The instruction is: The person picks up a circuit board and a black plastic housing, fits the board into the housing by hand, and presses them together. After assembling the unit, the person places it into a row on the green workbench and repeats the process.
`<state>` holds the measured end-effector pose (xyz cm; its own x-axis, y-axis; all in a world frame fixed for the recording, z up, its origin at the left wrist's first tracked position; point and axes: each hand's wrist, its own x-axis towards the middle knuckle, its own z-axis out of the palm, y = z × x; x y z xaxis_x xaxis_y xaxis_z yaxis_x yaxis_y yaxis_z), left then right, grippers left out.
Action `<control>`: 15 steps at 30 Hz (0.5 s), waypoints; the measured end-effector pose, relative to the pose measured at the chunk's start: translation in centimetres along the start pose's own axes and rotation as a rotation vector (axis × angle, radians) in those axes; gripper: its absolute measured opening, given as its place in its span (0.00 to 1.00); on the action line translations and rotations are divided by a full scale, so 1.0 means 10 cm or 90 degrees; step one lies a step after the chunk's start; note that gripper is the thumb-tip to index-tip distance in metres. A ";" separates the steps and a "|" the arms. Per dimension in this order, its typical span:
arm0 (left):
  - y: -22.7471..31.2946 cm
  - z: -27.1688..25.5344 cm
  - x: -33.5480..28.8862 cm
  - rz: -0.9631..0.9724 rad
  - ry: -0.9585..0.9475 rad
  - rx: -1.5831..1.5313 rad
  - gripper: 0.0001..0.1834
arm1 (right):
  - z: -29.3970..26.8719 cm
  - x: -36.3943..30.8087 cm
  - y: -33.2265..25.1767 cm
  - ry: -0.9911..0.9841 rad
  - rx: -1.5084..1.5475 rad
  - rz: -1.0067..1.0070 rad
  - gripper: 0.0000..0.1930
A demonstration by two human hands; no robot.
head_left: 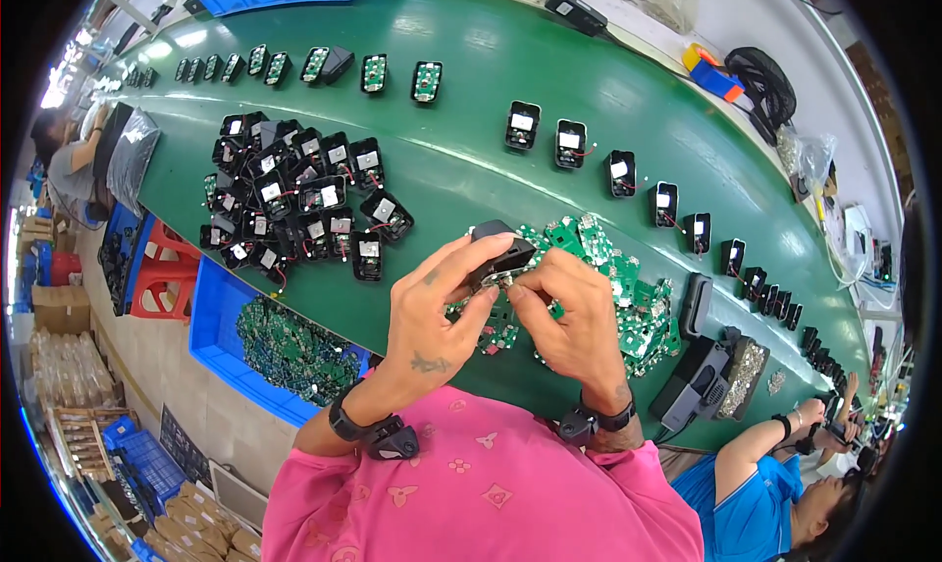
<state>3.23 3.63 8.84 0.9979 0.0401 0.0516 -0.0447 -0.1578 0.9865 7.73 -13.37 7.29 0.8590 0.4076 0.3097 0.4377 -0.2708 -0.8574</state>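
Note:
My left hand (432,312) grips a small black plastic housing (502,256), tilted, with its fingers closed around the sides. Close against the housing's near edge, my right hand (574,312) is closed in a pinch. What sits between those fingertips is too small and covered to make out. Under and beyond both hands spreads a heap of green circuit boards (636,302) on the green bench. Left of my hands lies a pile of open black housings (319,197), several with white parts and red wires inside.
Housings with green boards (427,81) line the bench's far left; more open housings (620,173) run along the right. A blue bin (204,317) of boards stands lower left. Black devices (692,380) and a tray of small metal parts (743,380) are at right, near a co-worker (751,483).

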 end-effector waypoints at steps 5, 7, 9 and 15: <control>-0.10 0.07 0.06 0.038 0.007 0.089 0.24 | 0.09 -0.02 0.10 0.022 -0.034 0.022 0.02; -0.23 0.08 0.10 0.030 -0.007 0.089 0.25 | 0.14 -0.03 0.16 0.042 -0.051 0.039 0.03; -0.29 0.08 0.16 0.021 -0.020 0.089 0.26 | 0.14 -0.03 0.18 0.055 -0.063 0.052 0.03; -0.30 0.11 0.34 -0.189 -0.042 -0.270 0.30 | 0.09 -0.05 0.33 0.128 0.203 0.357 0.08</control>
<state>6.79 3.17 5.88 0.9707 -0.0426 -0.2366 0.2393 0.2644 0.9343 8.53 -13.63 3.97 0.9797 0.1016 -0.1730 -0.1617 -0.1103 -0.9806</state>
